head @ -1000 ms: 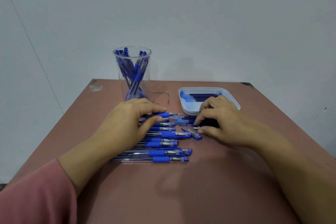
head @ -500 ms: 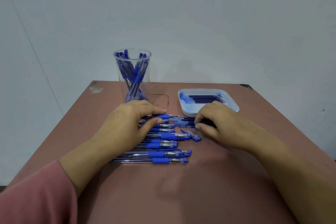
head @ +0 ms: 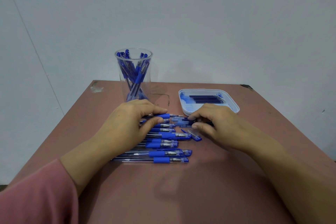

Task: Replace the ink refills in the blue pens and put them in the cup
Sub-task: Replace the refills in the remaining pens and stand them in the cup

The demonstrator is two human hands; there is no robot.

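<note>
Pickup step: left hand (head: 134, 125) pinches the twelve-o'clock pen (head: 164, 115), right hand (head: 218, 125) curls over caps (head: 179, 123), grip unclear; next probably lift, unscrew.

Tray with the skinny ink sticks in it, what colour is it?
The shallow plastic tray is white, smeared with blue ink inside; the head view shows it.

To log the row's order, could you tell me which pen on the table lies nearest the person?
The capped pen at the row's near end; every other pen lies farther back, toward the cup.
</note>
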